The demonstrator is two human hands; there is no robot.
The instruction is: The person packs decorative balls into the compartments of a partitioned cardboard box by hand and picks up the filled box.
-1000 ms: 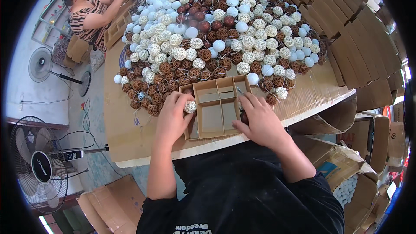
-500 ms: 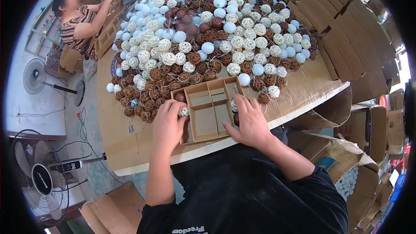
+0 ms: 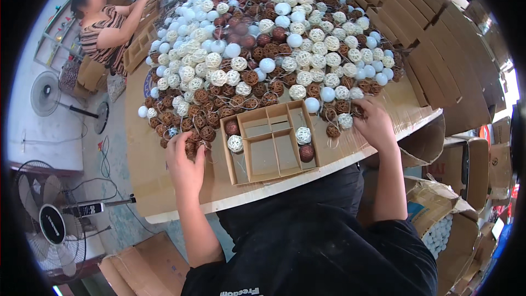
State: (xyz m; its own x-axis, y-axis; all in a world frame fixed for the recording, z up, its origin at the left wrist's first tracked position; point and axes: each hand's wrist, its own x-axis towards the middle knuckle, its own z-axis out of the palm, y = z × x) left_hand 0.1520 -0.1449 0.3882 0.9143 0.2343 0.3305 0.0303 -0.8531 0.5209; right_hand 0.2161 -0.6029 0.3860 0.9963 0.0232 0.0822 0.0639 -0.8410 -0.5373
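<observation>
A divided cardboard box lies at the table's front edge. Its left side compartment holds a dark red ball and a white wicker ball. In the right one are another white wicker ball and a dark red ball. Left of the box, the thumb and fingers of my left hand close round a brown wicker ball at the pile's edge. My right hand reaches to the pile's right edge, its fingertips closed on a brown wicker ball that they partly hide.
A large pile of wired balls, brown, cream, white and dark red, covers much of the table. Stacked cardboard boxes stand at the right. A co-worker works at the far left. Fans stand at the left.
Both hands have left the box and moved outward, the left to the pile's lower left, the right to its right edge. The white wicker balls now rest in the side compartments.
</observation>
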